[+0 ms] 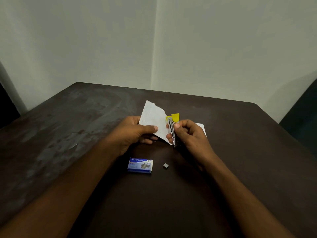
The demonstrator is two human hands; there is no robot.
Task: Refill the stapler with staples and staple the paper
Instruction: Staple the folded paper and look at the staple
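My left hand (132, 133) pinches a small white sheet of paper (153, 117) with faint writing, held tilted above the table. My right hand (190, 134) grips a small yellow and metal stapler (173, 127), upright, its jaws around the paper's right edge. A blue staple box (139, 165) lies closed on the table just below my hands. A small grey strip of staples (165, 165) lies to the right of the box.
A dark brown table (85, 134) with worn grey patches on its left side fills the view. A white corner of another paper (200, 126) shows behind my right hand. Pale walls meet in a corner beyond the far edge.
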